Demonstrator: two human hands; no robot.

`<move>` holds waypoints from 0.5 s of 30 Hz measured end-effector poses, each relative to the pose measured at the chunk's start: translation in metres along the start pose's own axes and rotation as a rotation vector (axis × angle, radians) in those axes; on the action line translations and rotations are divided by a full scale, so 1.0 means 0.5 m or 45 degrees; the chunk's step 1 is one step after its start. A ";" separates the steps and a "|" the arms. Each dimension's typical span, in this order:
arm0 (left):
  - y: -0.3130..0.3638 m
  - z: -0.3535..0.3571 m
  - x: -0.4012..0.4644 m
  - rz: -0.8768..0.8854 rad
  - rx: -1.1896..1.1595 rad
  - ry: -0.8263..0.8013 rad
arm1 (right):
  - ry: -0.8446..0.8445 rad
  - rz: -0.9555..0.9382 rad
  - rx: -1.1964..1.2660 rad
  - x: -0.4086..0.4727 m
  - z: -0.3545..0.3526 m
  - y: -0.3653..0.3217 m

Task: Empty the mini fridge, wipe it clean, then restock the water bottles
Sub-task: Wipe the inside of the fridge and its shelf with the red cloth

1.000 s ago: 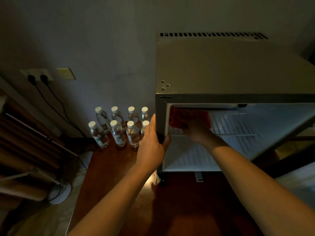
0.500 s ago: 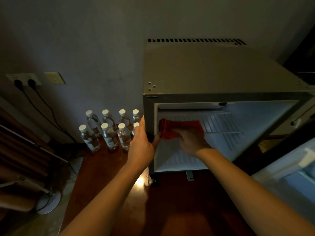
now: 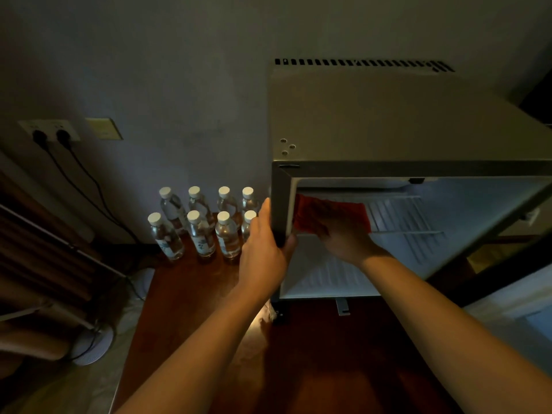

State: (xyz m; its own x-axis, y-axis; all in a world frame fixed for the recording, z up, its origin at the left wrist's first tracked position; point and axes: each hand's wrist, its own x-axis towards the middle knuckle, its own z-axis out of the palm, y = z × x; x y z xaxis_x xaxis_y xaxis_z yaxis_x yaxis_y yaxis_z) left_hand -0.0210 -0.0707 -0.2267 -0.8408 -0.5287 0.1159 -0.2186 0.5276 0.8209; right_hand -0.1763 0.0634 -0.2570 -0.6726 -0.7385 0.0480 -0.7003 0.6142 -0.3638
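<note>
The mini fridge point(image 3: 388, 121) stands open on a dark wooden surface point(image 3: 191, 297), with no bottles in the part of its white inside that shows. My left hand point(image 3: 263, 249) grips the fridge's front left edge, thumb wrapped inside the frame. My right hand point(image 3: 343, 237) reaches inside and presses a red cloth point(image 3: 307, 213) against the left end of the wire shelf point(image 3: 400, 213); the fingers lie over the cloth. Several water bottles point(image 3: 203, 228) with white caps stand in two rows just left of the fridge, by the wall.
The fridge door point(image 3: 519, 306) hangs open at the lower right. Two black plugs sit in a wall socket point(image 3: 49, 131) at left, and their cables point(image 3: 89, 192) run down behind the bottles. A round white base point(image 3: 92, 345) and dark furniture stand on the floor at left.
My right hand brought the red cloth down from the upper left corner inside, then slid it slightly back along the shelf. My left hand kept its grip on the frame.
</note>
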 end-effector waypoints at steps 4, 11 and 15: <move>-0.004 -0.002 -0.001 0.003 -0.013 -0.016 | 0.000 0.033 -0.096 0.038 -0.011 -0.005; -0.002 0.001 -0.002 -0.011 -0.028 -0.002 | 0.008 0.085 -0.146 0.048 -0.018 -0.009; 0.007 -0.003 -0.006 -0.015 -0.050 -0.004 | 0.088 0.021 -0.013 0.011 -0.009 0.004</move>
State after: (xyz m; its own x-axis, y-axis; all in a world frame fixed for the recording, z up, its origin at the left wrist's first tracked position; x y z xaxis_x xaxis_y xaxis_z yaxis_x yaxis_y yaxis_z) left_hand -0.0185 -0.0683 -0.2236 -0.8400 -0.5324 0.1043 -0.2089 0.4949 0.8435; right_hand -0.1825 0.0621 -0.2533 -0.6987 -0.7075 0.1060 -0.6910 0.6292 -0.3558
